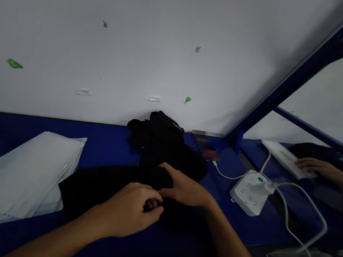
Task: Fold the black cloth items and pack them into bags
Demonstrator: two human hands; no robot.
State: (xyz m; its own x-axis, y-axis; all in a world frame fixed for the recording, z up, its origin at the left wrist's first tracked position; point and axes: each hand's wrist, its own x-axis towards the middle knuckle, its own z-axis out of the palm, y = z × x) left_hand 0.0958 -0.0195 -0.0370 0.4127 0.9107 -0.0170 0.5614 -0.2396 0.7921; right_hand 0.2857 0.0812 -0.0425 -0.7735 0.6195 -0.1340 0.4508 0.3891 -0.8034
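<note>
A dark black cloth (pixel 95 181), its folds hard to make out, lies across the blue tabletop in front of me. My left hand (pixel 133 211) is over its near part, fingers curled in and thumb stretched toward the right. Close beside it, my right hand (pixel 185 186) has thumb and forefinger around a bunched part of the same cloth. The fingertips of both hands come near each other at the middle. Behind them, a heap of black clothing (pixel 166 130) rests against the wall and blends into the cloth.
Stacked clear-white plastic bags (pixel 29 171) with a barcode label lie on the left. At right, a white power strip (pixel 250 192) carries a plug and looping cables. Past the blue frame post (pixel 239 140), another person's hand (pixel 320 168) touches a white packet (pixel 286 156).
</note>
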